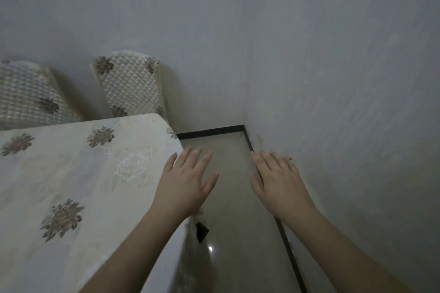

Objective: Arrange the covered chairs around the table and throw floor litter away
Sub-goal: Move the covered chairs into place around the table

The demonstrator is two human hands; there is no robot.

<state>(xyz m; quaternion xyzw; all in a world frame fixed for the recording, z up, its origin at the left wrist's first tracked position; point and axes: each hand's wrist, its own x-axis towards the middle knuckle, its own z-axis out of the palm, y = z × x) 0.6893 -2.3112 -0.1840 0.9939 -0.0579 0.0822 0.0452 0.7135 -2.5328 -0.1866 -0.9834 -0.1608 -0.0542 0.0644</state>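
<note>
Covered chairs: two are visible, both standing at the far side of the table, against the grey wall. The nearer chair back rises just behind the table's far right corner; it wears a quilted cream cover with brown flower prints. The second chair back, in the same cover, stands further left along the table's far edge. Only the backs show; the seats and legs are hidden behind the table.

The table carries a cream cloth with brown flower motifs and pale embroidery. The cloth hangs down over the table's right edge.

My left hand is released, palm down, fingers straight and slightly spread, hovering at the table's right edge. It holds nothing; whether it touches the cloth cannot be told. My right hand is likewise released, fingers straight, holding nothing, over the floor to the right of the table and close to the side wall.

A small dark object lies on the glossy floor just right of the table's hanging cloth, below my left wrist. A black skirting strip borders the floor along both walls beyond the table.
</note>
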